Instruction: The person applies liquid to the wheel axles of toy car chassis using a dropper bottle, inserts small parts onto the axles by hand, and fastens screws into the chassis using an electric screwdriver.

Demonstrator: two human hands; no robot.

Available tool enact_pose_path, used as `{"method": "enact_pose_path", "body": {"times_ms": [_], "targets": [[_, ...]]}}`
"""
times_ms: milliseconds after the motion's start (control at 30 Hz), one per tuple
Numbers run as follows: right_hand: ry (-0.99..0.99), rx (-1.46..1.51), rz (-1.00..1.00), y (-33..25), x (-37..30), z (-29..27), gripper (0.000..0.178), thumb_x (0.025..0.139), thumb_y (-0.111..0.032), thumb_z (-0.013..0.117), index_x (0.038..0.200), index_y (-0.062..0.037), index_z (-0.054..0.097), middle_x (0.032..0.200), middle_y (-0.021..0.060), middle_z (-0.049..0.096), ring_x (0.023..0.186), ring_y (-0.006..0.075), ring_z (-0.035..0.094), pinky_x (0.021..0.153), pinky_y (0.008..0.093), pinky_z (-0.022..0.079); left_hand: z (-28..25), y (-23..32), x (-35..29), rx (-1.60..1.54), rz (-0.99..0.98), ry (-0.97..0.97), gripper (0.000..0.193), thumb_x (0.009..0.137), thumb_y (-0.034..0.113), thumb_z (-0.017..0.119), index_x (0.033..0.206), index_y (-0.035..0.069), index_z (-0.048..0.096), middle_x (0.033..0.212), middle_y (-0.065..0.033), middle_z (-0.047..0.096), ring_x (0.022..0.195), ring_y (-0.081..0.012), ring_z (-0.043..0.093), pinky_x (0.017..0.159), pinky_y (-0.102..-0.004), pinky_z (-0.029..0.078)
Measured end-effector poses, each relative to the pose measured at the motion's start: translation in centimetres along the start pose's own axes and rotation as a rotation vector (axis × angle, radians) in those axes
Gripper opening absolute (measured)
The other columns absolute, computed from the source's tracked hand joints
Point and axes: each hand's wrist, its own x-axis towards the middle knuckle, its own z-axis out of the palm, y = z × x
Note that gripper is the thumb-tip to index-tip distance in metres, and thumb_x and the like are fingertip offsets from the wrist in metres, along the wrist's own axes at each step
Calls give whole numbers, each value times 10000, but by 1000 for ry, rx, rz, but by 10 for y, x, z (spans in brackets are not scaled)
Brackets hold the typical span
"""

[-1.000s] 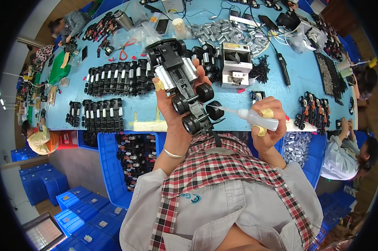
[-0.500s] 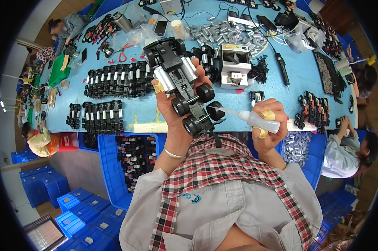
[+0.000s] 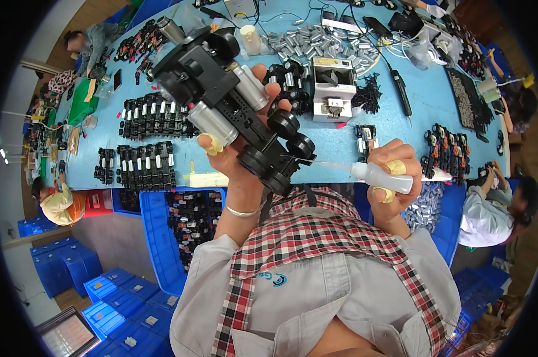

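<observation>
My left hand (image 3: 233, 163) grips a black toy truck chassis (image 3: 236, 113), its wheeled underside turned up and two silver cylinders along its sides. The cab end points to the far left and the paired wheels are close to me. In my right hand (image 3: 394, 205) is a small translucent squeeze bottle (image 3: 383, 177), lying nearly level. Its long thin nozzle (image 3: 331, 164) points left, with the tip at the paired wheels; whether it touches them I cannot tell. Yellow tape wraps fingers on both hands.
Rows of truck chassis (image 3: 147, 163) stand left on the blue table (image 3: 269, 143). Beyond the hands are a white device (image 3: 333, 89), loose silver cylinders (image 3: 322, 47) and a black electric screwdriver (image 3: 401, 95). A blue crate (image 3: 162, 238) sits below the table edge. Other people sit at both sides.
The truck has moved left, looks larger and is tilted more toward the far left. My right hand with the bottle has shifted slightly right and nearer to me.
</observation>
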Motion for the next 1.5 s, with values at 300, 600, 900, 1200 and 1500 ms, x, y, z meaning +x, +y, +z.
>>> {"method": "enact_pose_path", "body": {"times_ms": [300,600,900,1200,1500], "targets": [[-32,-71,12,-2,-4,-6,405,702,-264,775,948,-43,540,934,116,595,755,181,548,631,283,408,-3,6,7,-3,-122,-187,900,728,436,699,1398,57,233,1364,-287,304,1149,-444,448,939,-571,413],[-22,-108,9,-3,-2,-15,388,709,-255,776,935,-43,543,924,118,597,749,182,554,626,283,410,-7,-7,11,77,-77,-140,935,709,411,726,1406,65,207,1353,-299,309,1150,-465,437,935,-565,420],[42,-142,33,-1,-5,-31,395,706,-274,776,926,-42,545,914,119,598,743,190,560,626,287,415,2,-25,14,366,-200,80,1050,583,491,794,1336,-37,287,1255,-266,429,1073,-342,540,846,-397,535],[74,-164,83,10,-2,-73,409,697,-273,779,931,-36,542,934,120,590,755,192,558,634,290,438,-7,-72,29,535,-225,124,1100,563,535,793,1340,-43,269,1262,-262,425,1035,-339,567,834,-395,537],[806,569,699,91,-22,-194,384,900,-297,563,1143,-19,462,1069,95,526,1002,203,546,854,305,476,-35,-101,39,-97,-358,96,952,616,277,811,1365,23,280,1348,-233,308,1174,-345,398,967,-469,358]]}}
